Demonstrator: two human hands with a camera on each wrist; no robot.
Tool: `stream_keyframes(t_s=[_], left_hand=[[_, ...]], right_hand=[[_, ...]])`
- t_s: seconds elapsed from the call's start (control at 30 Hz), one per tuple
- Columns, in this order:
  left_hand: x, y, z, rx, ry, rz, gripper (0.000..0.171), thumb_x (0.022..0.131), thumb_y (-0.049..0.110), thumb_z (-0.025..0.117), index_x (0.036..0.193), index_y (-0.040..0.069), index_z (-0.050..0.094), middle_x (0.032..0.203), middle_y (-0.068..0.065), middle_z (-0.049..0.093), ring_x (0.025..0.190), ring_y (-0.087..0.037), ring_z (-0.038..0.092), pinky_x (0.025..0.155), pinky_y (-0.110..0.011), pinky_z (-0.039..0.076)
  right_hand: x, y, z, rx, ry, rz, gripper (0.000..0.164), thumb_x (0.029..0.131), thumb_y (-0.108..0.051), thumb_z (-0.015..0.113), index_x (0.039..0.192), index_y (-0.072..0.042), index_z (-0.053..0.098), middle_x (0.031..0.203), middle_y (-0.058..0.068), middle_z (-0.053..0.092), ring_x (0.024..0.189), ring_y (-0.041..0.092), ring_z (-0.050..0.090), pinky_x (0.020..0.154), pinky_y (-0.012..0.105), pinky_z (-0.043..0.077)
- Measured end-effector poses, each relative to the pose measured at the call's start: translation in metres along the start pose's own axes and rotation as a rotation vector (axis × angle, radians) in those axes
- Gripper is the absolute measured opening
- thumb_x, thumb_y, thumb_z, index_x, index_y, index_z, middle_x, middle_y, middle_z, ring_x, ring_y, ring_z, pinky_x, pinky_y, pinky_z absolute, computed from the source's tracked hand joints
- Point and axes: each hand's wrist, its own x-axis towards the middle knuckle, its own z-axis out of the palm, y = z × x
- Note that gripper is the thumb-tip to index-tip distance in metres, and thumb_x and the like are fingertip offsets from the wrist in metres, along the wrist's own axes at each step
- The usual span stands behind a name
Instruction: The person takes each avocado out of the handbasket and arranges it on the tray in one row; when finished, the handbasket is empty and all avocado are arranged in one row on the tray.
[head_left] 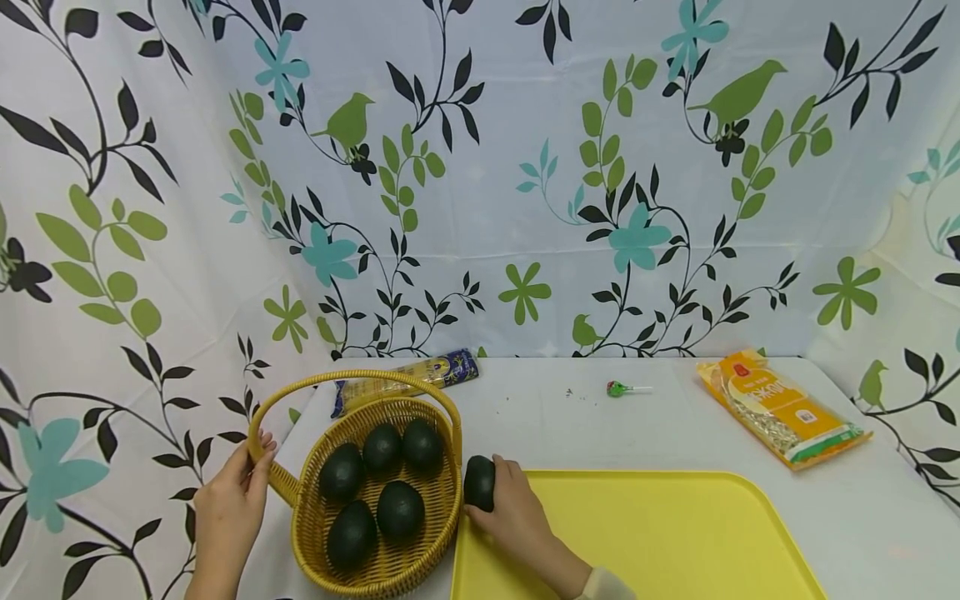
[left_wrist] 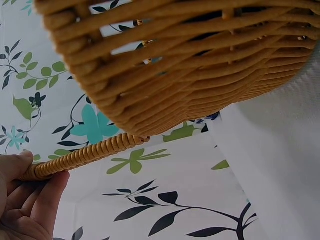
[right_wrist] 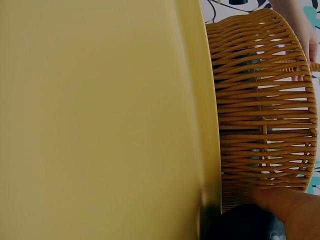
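A yellow-brown wicker basket [head_left: 378, 575] with a tall arched handle [head_left: 352, 375] holds several dark green avocados [head_left: 352, 533]. With thumb and fingers, my left hand [head_left: 234, 500] pinches the handle on its left side; the left wrist view shows this hand [left_wrist: 30, 200] on the wrapped handle under the woven wall. My right hand [head_left: 517, 508] grips another dark avocado [head_left: 479, 483] just right of the basket rim, over the left edge of the yellow tray [head_left: 637, 533]. In the right wrist view only the thumb and part of that avocado [right_wrist: 245, 225] show.
Behind the basket lies a clear and blue pack of pasta [head_left: 405, 382]. A green-wrapped lollipop [head_left: 626, 389] is at the back middle. An orange bag of grains [head_left: 783, 408] lies at the back right. A patterned curtain [head_left: 480, 208] hangs behind the white table [head_left: 540, 417].
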Motion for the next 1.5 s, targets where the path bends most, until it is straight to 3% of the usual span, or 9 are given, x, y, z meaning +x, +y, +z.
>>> stream_keyframes(t_s=[0.13, 0.23, 0.27, 0.73, 0.83, 0.97, 1.13, 1.33, 1.5], left_hand=[[0.0, 0.0, 0.0, 0.048, -0.007, -0.006, 0.025, 0.086, 0.006, 0.066, 0.111, -0.001, 0.066, 0.099, -0.018, 0.072, 0.088, 0.007, 0.06, 0.064, 0.011, 0.032], [0.0, 0.001, -0.001, 0.083, -0.013, -0.006, 0.025, 0.086, 0.008, 0.067, 0.11, 0.0, 0.067, 0.099, -0.016, 0.073, 0.085, -0.028, 0.065, 0.061, 0.009, 0.036], [0.0, 0.001, -0.001, 0.087, -0.014, -0.005, 0.026, 0.086, 0.008, 0.067, 0.11, -0.001, 0.067, 0.099, -0.016, 0.073, 0.085, -0.03, 0.064, 0.061, 0.009, 0.036], [0.0, 0.003, -0.003, 0.07, -0.025, -0.005, 0.026, 0.086, 0.004, 0.066, 0.11, -0.004, 0.065, 0.099, -0.02, 0.071, 0.083, -0.038, 0.068, 0.061, 0.013, 0.028], [0.0, 0.003, -0.003, 0.074, -0.026, -0.002, 0.026, 0.086, 0.004, 0.066, 0.11, -0.004, 0.065, 0.1, -0.02, 0.071, 0.083, -0.039, 0.068, 0.058, -0.001, 0.045], [0.0, 0.003, -0.003, 0.086, -0.018, 0.007, 0.025, 0.085, 0.004, 0.067, 0.109, -0.003, 0.066, 0.098, -0.019, 0.072, 0.082, -0.038, 0.068, 0.057, -0.017, 0.051], [0.0, 0.003, -0.002, 0.089, -0.015, 0.006, 0.024, 0.084, 0.004, 0.068, 0.108, -0.002, 0.067, 0.097, -0.017, 0.073, 0.083, -0.036, 0.066, 0.059, 0.009, 0.035], [0.0, 0.003, -0.002, 0.077, -0.014, 0.013, 0.025, 0.084, 0.003, 0.068, 0.108, -0.003, 0.066, 0.099, -0.019, 0.072, 0.083, -0.037, 0.067, 0.061, 0.013, 0.029], [0.001, 0.002, -0.002, 0.059, -0.009, 0.007, 0.024, 0.085, 0.005, 0.068, 0.108, -0.002, 0.067, 0.098, -0.018, 0.072, 0.083, 0.002, 0.064, 0.064, 0.013, 0.028]], right_hand=[[-0.001, -0.001, 0.001, -0.006, -0.006, -0.007, 0.085, 0.074, -0.038, 0.078, 0.135, 0.008, 0.04, 0.126, 0.024, 0.051, 0.115, 0.033, 0.054, 0.092, 0.045, 0.051], [-0.002, -0.002, 0.001, -0.006, -0.019, -0.014, 0.089, 0.075, -0.038, 0.078, 0.138, 0.009, 0.036, 0.128, 0.025, 0.05, 0.117, 0.034, 0.053, 0.094, 0.046, 0.05], [-0.002, -0.002, 0.0, -0.007, -0.027, -0.012, 0.09, 0.075, -0.038, 0.077, 0.14, 0.008, 0.035, 0.13, 0.025, 0.05, 0.118, 0.034, 0.052, 0.094, 0.046, 0.049], [-0.007, -0.004, -0.015, 0.05, -0.082, -0.017, 0.097, 0.078, -0.039, 0.074, 0.146, 0.006, 0.022, 0.14, 0.029, 0.041, 0.128, 0.041, 0.044, 0.099, 0.052, 0.045], [-0.006, -0.007, -0.02, 0.058, -0.079, -0.022, 0.097, 0.079, -0.04, 0.073, 0.146, 0.006, 0.021, 0.143, 0.03, 0.038, 0.13, 0.042, 0.041, 0.101, 0.053, 0.043], [-0.005, -0.013, -0.031, 0.074, -0.059, -0.042, 0.092, 0.083, -0.037, 0.07, 0.147, 0.005, 0.019, 0.147, 0.028, 0.034, 0.133, 0.042, 0.038, 0.103, 0.053, 0.04], [-0.003, -0.022, -0.049, 0.105, -0.013, -0.067, 0.087, 0.086, -0.034, 0.067, 0.148, 0.003, 0.018, 0.15, 0.025, 0.03, 0.135, 0.041, 0.035, 0.106, 0.054, 0.038], [-0.005, -0.037, -0.066, 0.135, 0.048, -0.102, 0.083, 0.089, -0.031, 0.064, 0.15, -0.002, 0.016, 0.153, 0.021, 0.026, 0.139, 0.038, 0.031, 0.108, 0.054, 0.035], [-0.01, -0.052, -0.079, 0.142, 0.1, -0.15, 0.08, 0.09, -0.027, 0.063, 0.151, -0.005, 0.016, 0.155, 0.017, 0.024, 0.141, 0.034, 0.029, 0.109, 0.052, 0.035]])
